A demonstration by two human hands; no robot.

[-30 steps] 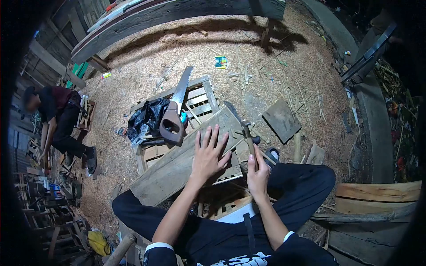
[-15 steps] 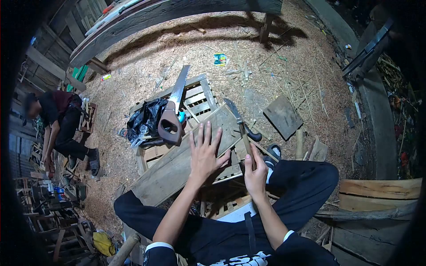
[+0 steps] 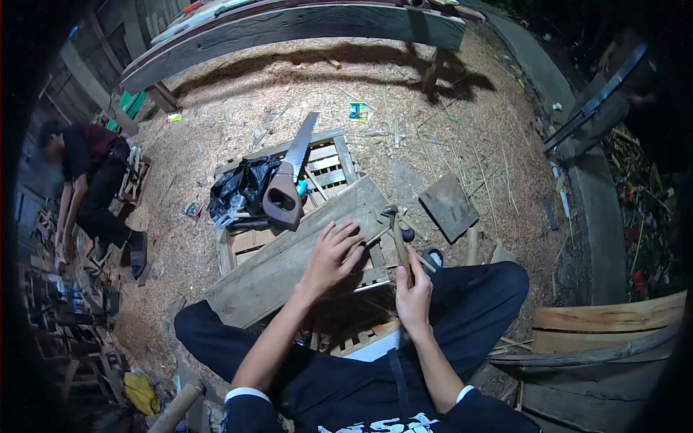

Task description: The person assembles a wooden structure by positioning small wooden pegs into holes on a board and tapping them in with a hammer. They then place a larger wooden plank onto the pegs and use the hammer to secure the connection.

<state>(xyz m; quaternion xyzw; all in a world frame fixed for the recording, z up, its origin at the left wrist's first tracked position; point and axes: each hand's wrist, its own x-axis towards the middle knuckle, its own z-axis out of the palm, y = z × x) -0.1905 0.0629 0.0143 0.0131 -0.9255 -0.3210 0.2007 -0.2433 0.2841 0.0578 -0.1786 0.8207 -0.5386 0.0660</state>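
A grey wooden board lies slanting over a slatted wooden frame. On the board's right part rests my left hand, its fingers bent and close together; whether they pinch anything is too small to tell. My right hand is wrapped round the wooden handle of a hammer, whose dark head points up and away from me, beside the board's right end. A handsaw with a brown handle lies on the frame, next to a black plastic bag.
A square dark board lies on the shavings at the right. A long wooden bench spans the back. At the left a person bends over. Wooden planks stand at the lower right, a yellow cloth lies lower left.
My left hand has gone from lying flat with spread fingers to bent fingers. The hammer has turned, its head now nearer the board's right end. The whole view has shifted slightly.
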